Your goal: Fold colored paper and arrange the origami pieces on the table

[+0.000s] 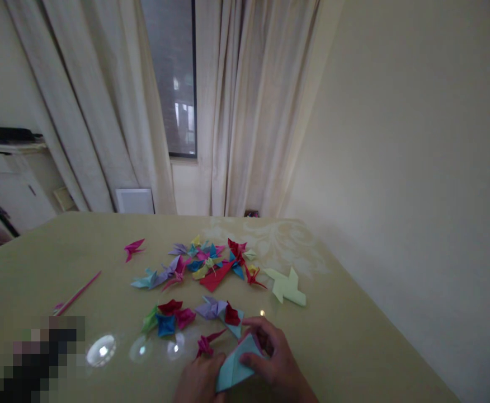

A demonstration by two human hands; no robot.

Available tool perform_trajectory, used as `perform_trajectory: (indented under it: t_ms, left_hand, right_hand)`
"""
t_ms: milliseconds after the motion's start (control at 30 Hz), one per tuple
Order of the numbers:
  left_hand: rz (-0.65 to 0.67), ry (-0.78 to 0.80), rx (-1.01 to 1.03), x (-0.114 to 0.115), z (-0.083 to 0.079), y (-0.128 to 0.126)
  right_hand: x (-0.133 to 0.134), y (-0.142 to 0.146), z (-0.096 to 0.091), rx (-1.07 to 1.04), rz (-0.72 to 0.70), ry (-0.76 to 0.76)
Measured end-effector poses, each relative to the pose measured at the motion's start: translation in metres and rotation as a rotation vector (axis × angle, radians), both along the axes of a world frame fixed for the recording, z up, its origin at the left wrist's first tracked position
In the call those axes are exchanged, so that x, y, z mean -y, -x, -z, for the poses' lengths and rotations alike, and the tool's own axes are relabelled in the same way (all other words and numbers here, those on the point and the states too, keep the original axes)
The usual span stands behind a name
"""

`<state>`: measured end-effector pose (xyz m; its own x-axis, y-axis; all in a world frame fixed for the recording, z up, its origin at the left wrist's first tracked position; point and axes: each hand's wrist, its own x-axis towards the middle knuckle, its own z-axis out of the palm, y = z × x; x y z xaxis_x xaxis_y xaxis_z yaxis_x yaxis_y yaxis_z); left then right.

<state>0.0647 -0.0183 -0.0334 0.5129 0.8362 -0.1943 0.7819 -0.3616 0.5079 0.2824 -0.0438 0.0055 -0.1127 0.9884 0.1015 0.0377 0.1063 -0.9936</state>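
A folded sheet of light blue origami paper (237, 364) is held between my two hands near the table's front edge. My left hand (201, 378) grips its lower left side, the thumb lying along the edge. My right hand (272, 358) pinches its right side, thumb on top and fingers curled behind. Just beyond my left hand lies a magenta paper crane (207, 344). Close to my right fingertips are a dark red folded piece (232, 314) and a purple one (211, 308). A cluster of red, blue and green folded pieces (166, 324) sits further left.
Many coloured paper cranes (207, 263) are heaped mid-table. A pale green pinwheel (287, 286) lies to their right and a lone magenta crane (134, 249) to their left. A thin pink stick (79, 292) lies at left. A wall (417, 196) borders the table's right side.
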Motion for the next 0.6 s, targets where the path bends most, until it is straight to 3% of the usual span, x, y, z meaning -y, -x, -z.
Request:
perform_trajectory:
  t_ms: [133,300,433,500,600]
  left_hand:
    - [0.011,-0.073,-0.137,0.0,-0.014,-0.001]
    - [-0.009,-0.26,0.163,-0.015,-0.007,0.011]
    - [-0.072,-0.418,0.354,-0.032,0.001,0.024]
    - [-0.077,-0.423,0.458,-0.037,-0.003,0.028]
    - [-0.156,-0.453,0.524,-0.04,-0.016,0.033]
  right_hand:
    - [-0.003,-0.013,-0.013,0.163,0.015,0.109]
    - [0.005,-0.046,-0.038,0.442,0.196,0.118]
    - [0.021,-0.048,-0.025,0.412,0.21,0.222]
    - [0.029,-0.036,-0.013,0.434,0.184,0.259]
    - [0.036,-0.014,-0.008,0.633,0.107,0.22]
